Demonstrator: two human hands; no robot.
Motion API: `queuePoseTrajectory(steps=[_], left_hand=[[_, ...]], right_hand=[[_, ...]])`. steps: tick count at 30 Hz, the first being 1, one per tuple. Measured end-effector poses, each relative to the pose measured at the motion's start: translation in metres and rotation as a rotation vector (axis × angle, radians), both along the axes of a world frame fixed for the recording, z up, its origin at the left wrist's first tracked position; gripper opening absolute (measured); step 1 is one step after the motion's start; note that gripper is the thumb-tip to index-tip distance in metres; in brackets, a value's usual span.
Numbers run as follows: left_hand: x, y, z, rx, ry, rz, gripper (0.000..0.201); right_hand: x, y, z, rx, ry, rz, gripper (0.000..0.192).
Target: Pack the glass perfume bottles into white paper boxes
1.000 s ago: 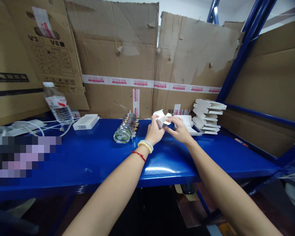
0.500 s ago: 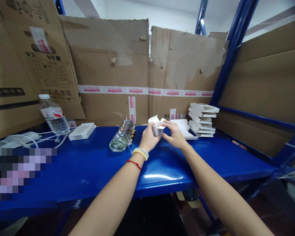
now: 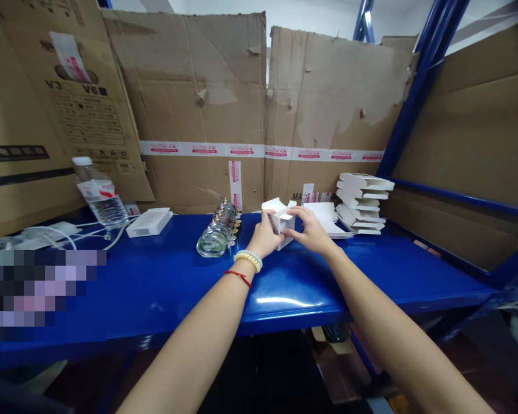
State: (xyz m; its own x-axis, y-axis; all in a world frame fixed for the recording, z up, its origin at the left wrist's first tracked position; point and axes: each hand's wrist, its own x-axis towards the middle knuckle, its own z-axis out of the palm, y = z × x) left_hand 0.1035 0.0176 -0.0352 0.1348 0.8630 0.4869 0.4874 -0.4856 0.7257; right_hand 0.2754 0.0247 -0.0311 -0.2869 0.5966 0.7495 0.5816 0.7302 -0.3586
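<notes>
Carton upright between both hands – long axis vertical, open flaps up

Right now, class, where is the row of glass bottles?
The row of glass bottles lies on the blue shelf, left of the left hand, right of the flat white box.

Shelf: a shiny blue shelf.
Left side: a water bottle, white cables, a flat white box.
Middle: a row of glass bottles.
Right side: a stack of folded white boxes.
</notes>
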Motion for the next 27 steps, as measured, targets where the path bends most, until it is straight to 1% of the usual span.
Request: queuePoseTrajectory(steps=[2, 7, 9, 10, 12, 13, 14, 15, 16, 18, 20, 22, 24, 27], left_hand=[[-0.001, 0.001, -0.002, -0.016, 0.041, -0.032, 0.061], [-0.002, 0.002, -0.009, -0.065, 0.031, -0.06, 0.074], [-0.002, 0.003, -0.01, -0.082, 0.029, -0.078, 0.079], [-0.002, 0.004, -0.01, -0.088, 0.011, -0.085, 0.08], [-0.003, 0.006, -0.007, -0.103, -0.099, -0.088, 0.081], [-0.003, 0.007, -0.004, -0.118, -0.193, -0.09, 0.081], [-0.003, 0.008, -0.001, -0.144, -0.306, -0.099, 0.082], [-0.003, 0.008, 0.002, -0.186, -0.423, -0.12, 0.081], [-0.002, 0.008, 0.005, -0.241, -0.533, -0.15, 0.081], [0.001, 0.008, 0.01, -0.354, -0.699, -0.215, 0.079], [0.004, 0.006, 0.013, -0.439, -0.795, -0.24, 0.077], [0.007, 0.004, 0.014, -0.484, -0.852, -0.229, 0.077], [0.009, 0.003, 0.014, -0.514, -0.88, -0.231, 0.075], [0.009, 0.002, 0.016, -0.516, -0.898, -0.245, 0.066]], right_hand=[[0.0, 0.0, 0.0, -0.019, 0.008, 0.009, 0.037], [0.001, -0.004, 0.001, -0.085, 0.047, 0.065, 0.038], [0.0, -0.005, 0.0, -0.072, 0.11, 0.05, 0.047], [0.0, -0.004, 0.0, -0.053, 0.176, 0.016, 0.054], [0.001, -0.002, 0.0, -0.046, 0.358, -0.076, 0.071], [0.002, -0.001, 0.0, -0.086, 0.446, -0.114, 0.076], [0.002, 0.001, 0.0, -0.164, 0.516, -0.136, 0.077], [0.003, 0.002, 0.001, -0.272, 0.56, -0.134, 0.073], [0.003, 0.003, 0.002, -0.396, 0.58, -0.107, 0.066], [0.003, 0.003, 0.005, -0.622, 0.587, 0.012, 0.05], [0.002, 0.0, 0.008, -0.76, 0.6, 0.157, 0.042], [0.001, -0.003, 0.01, -0.813, 0.628, 0.241, 0.046], [0.0, -0.005, 0.011, -0.815, 0.639, 0.243, 0.054], [0.002, -0.006, 0.01, -0.772, 0.603, 0.251, 0.065]])
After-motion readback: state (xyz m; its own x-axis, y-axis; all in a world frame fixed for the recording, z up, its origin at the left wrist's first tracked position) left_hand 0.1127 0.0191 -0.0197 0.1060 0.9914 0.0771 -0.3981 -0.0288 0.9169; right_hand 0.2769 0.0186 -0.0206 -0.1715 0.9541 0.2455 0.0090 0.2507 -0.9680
